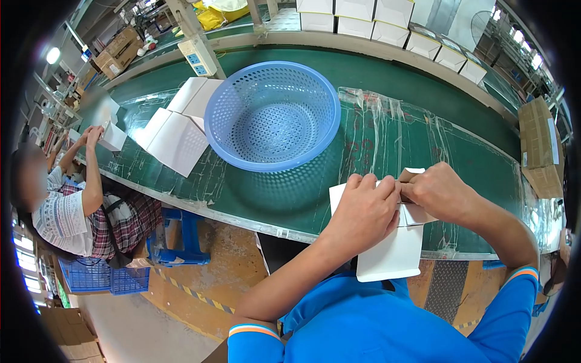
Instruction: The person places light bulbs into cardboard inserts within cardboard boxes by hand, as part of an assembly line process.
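A partly folded white cardboard box (390,257) lies across the table's near edge, its long flap hanging towards my body. My left hand (366,209) is closed on its left part, fingers curled over the far edge. On the other side my right hand (440,190) is closed in a pinch at a small side flap, close beside the left fingertips. My fingers hide much of the box's middle, including the folds between them.
A blue perforated plastic basket (272,160) stands on the green table (290,209). Left of it lie unfolded white boxes (175,142). Several white boxes (354,18) line the shelf behind. A co-worker (69,212) sits at left, handling a white box. A brown carton (538,148) stands at right.
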Motion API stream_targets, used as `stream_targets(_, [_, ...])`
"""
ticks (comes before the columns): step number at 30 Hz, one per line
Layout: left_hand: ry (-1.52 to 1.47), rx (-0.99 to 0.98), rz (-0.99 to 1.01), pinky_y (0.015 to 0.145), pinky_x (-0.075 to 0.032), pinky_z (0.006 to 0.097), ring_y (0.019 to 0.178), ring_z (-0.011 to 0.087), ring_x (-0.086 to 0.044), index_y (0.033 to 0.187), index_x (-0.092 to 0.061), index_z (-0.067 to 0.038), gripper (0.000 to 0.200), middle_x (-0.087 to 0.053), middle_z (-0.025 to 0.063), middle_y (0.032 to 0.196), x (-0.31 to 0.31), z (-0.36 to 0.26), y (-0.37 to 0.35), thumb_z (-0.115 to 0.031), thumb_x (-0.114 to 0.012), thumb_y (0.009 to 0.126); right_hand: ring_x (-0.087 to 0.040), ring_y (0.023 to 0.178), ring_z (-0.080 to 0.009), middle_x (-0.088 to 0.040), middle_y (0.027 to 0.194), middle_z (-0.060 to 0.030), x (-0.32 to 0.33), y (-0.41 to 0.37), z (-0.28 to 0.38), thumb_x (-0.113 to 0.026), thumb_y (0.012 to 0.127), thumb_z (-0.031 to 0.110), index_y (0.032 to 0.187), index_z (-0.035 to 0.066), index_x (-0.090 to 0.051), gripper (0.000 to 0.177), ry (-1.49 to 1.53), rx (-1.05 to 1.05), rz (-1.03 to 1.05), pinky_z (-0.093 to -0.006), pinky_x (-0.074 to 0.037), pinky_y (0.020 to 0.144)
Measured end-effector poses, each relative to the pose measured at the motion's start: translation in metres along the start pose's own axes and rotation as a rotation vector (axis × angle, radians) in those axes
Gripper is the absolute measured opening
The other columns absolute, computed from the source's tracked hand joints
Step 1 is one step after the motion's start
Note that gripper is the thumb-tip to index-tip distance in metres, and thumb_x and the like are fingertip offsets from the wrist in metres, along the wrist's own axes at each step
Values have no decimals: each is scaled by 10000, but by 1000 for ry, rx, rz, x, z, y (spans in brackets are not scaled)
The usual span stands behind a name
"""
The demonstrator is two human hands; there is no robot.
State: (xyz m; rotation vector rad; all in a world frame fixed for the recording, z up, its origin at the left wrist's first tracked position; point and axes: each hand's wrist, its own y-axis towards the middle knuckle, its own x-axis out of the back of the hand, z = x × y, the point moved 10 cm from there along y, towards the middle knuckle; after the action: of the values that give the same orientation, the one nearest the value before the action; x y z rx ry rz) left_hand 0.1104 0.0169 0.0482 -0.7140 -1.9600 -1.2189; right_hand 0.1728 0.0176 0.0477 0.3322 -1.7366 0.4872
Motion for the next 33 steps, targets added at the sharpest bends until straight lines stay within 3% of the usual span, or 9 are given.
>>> stream_targets(6, [-63,26,-4,754,-403,391,855,243,-538,1056,-594,-18,400,-548,70,948,-2,2,2,-181,-676,701,-649,602,-249,-635,673,-103,85,-17,-9,-685,724,158,834,88,-665,132,99,-100,-47,-364,-481,539])
stream_targets(10, [-94,26,-80,766,-392,410,862,250,-537,1123,-588,-32,432,-542,79,925,-3,3,-2,-196,-661,730,-627,602,-278,-637,707,-129,145,2,-24,-718,700,177,916,70,-683,243,261,-51,-317,-371,-469,558])
stream_targets(12, [-47,41,-19,771,-395,401,850,246,-545,1158,-583,-25,452,-547,79,943,-7,3,-1,-199,-659,748,-620,640,-302,-648,750,-146,148,34,-42,-722,699,193,973,55,-682,309,420,-235,-236,-364,-477,594])
stream_targets(14, [-42,60,-10,777,-400,386,852,245,-554,1169,-580,-19,463,-544,84,958,-6,5,0,-197,-660,750,-639,730,-319,-665,812,-154,122,86,-40,-711,749,202,1007,55,-684,297,372,-70,-393,-389,-490,663])
stream_targets(16, [-114,99,36,775,-408,377,870,247,-559,1167,-578,-12,475,-545,95,981,-11,9,2,-188,-666,735,-648,803,-346,-687,864,-141,85,133,-38,-704,799,231,1036,75,-689,284,374,-158,-350,-414,-510,724])
stream_targets(20, [-175,129,-175,761,-411,404,884,266,-563,1107,-586,21,470,-557,126,989,-3,15,-3,-179,-696,697,-640,744,-329,-670,808,-148,62,163,-36,-704,798,175,1069,82,-668,289,413,-200,-437,-400,-497,689])
stream_targets(26, [-159,368,-47,757,-406,438,850,298,-568,999,-598,-23,418,-575,127,923,7,25,-4,-232,-735,664,-622,705,-316,-648,760,-115,108,73,13,-671,781,133,858,48,-680,115,447,20,-421,-393,-494,643])
stream_targets(30, [-237,354,-150,703,-430,448,792,320,-588,907,-618,-58,316,-587,122,887,7,39,-1,-244,-729,678,-585,651,-285,-619,727,-81,104,16,23,-691,715,56,796,53,-669,83,481,-47,-306,-373,-482,618])
stream_targets(33, [-312,341,26,627,-477,451,755,338,-635,716,-622,-63,189,-620,126,798,-13,52,5,-229,-709,688,-569,690,-266,-637,747,-76,92,-6,23,-706,677,24,792,49,-670,123,484,-5,-301,-365,-472,638])
